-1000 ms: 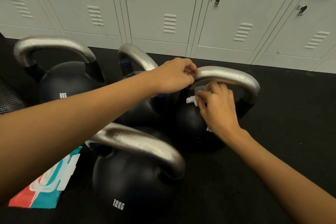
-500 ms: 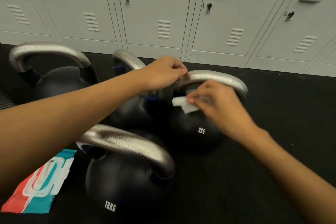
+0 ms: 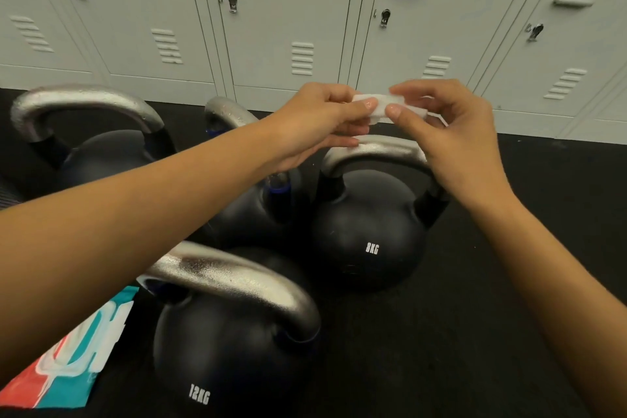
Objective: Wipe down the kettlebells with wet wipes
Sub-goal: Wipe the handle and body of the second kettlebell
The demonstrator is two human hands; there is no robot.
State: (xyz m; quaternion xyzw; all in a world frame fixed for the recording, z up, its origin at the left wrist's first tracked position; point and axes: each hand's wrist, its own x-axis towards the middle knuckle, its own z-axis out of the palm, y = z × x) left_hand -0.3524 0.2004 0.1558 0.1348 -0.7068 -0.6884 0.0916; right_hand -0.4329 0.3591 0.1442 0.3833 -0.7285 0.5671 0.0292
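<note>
Midway | both hands (image 3: pixel 325 119) (image 3: pixel 451 132) pinch wipe (image 3: pixel 381 107) above 8KG bell (image 3: pixel 368 231) | wiping likely unfinished

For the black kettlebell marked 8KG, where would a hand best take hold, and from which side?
Grip the black 8KG kettlebell by the top bar of its silver arched handle, coming down from above. It stands upright, so the arch faces up with an open gap beneath for curling fingers. The round, smooth body offers no purchase.
</note>
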